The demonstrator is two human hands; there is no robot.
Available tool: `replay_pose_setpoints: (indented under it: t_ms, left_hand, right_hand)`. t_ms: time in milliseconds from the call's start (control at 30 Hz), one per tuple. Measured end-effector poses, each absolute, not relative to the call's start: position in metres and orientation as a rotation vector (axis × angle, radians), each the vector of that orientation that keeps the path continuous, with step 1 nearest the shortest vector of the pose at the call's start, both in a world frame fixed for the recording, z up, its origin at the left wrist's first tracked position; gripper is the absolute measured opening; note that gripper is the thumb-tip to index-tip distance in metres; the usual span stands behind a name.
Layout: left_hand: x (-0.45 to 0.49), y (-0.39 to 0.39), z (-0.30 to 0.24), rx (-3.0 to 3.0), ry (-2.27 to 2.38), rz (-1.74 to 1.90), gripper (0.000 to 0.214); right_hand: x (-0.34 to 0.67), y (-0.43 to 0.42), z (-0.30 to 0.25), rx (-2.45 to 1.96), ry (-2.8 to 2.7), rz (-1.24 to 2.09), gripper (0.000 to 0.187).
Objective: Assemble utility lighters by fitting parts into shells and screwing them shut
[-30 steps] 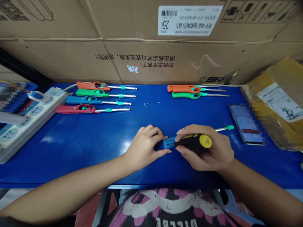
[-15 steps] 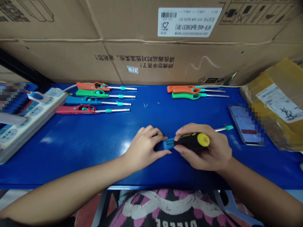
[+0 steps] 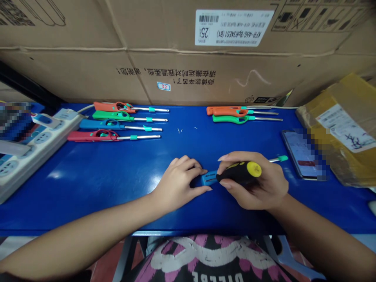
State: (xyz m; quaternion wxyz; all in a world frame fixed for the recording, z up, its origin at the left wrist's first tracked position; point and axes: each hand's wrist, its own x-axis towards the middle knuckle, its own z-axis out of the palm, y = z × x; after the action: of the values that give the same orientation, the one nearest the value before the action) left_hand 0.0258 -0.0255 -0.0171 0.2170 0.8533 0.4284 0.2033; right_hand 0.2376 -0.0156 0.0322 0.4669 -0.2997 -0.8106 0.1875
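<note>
My left hand (image 3: 180,178) is closed on the handle end of a blue lighter (image 3: 208,178), holding it against the table. Slots show in the short stretch of blue body between my hands. My right hand (image 3: 258,182) grips a screwdriver (image 3: 239,174) with a black and yellow handle, its yellow end tilted up and to the right. The screwdriver's tip and the lighter's middle are hidden under my right fingers. Beyond that hand a thin metal tube with a teal end (image 3: 282,158) sticks out, in line with the blue lighter.
Several long lighters (image 3: 96,136) lie in a row at the back left, beside a power strip (image 3: 38,145). An orange lighter (image 3: 226,111) and a green lighter (image 3: 230,119) lie at the back right. A phone (image 3: 305,156), a taped parcel (image 3: 337,156) and a large carton (image 3: 176,70) border the table.
The screwdriver's yellow end has shifted slightly right and up along with my right hand. My left hand stays on the blue lighter. The whole view has moved a little.
</note>
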Motion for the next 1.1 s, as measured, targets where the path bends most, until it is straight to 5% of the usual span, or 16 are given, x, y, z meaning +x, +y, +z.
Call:
replay_pose_setpoints:
  t_ms: [600, 867, 1100]
  left_hand:
    - [0.0258, -0.0266, -0.0179, 2.370, 1.185, 0.577, 0.024]
    - [0.0263, -0.0258, -0.0197, 2.405, 1.187, 0.618, 0.031]
    - [0.0255, -0.0258, -0.0200, 2.427, 1.186, 0.633, 0.035]
  right_hand:
    - [0.2361, -0.0166, 0.0316, -0.731, -1.966, 0.424, 0.028]
    - [0.2314, -0.0096, 0.0332, -0.548, -2.012, 0.462, 0.064]
    - [0.2398, -0.0079, 0.0383, -0.448, -2.091, 0.551, 0.061]
